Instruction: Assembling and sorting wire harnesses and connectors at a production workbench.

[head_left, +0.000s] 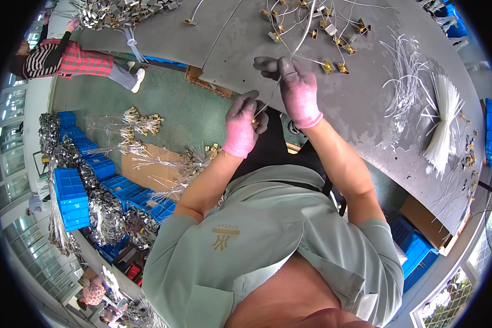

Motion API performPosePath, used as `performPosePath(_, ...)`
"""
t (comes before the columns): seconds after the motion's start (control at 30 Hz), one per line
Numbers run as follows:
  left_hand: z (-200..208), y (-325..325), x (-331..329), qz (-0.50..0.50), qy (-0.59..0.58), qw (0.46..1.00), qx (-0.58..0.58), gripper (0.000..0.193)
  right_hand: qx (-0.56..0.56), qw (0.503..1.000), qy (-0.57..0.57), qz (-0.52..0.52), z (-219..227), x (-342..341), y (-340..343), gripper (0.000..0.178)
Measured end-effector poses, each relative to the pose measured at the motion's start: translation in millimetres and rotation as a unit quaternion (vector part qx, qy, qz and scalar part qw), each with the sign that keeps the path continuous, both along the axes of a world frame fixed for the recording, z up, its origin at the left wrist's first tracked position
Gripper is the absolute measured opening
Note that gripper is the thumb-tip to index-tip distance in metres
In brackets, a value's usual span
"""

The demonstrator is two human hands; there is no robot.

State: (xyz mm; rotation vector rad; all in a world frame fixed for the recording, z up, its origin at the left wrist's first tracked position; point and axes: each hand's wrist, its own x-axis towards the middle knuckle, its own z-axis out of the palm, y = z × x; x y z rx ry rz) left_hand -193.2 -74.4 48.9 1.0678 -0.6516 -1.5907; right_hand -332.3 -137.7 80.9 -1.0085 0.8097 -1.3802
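Note:
Both my hands wear pink gloves with grey-coated fingers. My left hand (241,124) is closed at the table's near edge, around a small brass-coloured metal piece (255,123) at the end of a thin wire (274,89). That wire runs up to my right hand (299,92), which pinches it between thumb and fingers. Above the right hand, white wire (308,26) continues over the table. Just beyond lie several wired brass-coloured metal pieces (327,66), loosely tangled together. The fingers partly hide what the left hand grips.
On the grey table (361,104), loose white strands (404,74) and a tied white wire bundle (444,123) lie at right. A heap of metal parts (120,12) sits far left, beside a co-worker (79,61). Blue crates (71,199) and cardboard (147,167) occupy the floor at left.

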Motion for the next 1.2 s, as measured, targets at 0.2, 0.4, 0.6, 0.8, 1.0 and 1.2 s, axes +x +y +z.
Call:
performPosePath(0.2,3,-11,0,0.032,0.077,0.996,-0.017,0.03,0.052,0.992,0.09,0.074,4,13,22,0.032)
performPosePath(0.4,10,-17,4,-0.017,0.079,0.997,-0.014,0.031,0.062,0.992,0.088,0.061,-7,11,18,0.032)
performPosePath(0.6,22,-51,2,0.035,0.002,0.999,-0.008,0.029,-0.026,0.975,0.217,0.044,-12,-11,-12,0.035)
performPosePath(0.8,1,-172,59,0.166,-0.367,0.908,-0.116,0.033,0.058,0.983,0.169,-0.051,-25,-82,-1,0.037)
performPosePath(1.0,-25,-293,49,0.09,-0.744,0.606,-0.267,0.064,0.106,0.952,0.233,-0.167,-41,-164,54,0.033)
performPosePath(1.2,-34,-409,-27,-0.101,-0.758,0.628,-0.143,0.082,0.139,0.923,0.312,-0.177,-40,-200,113,0.029)
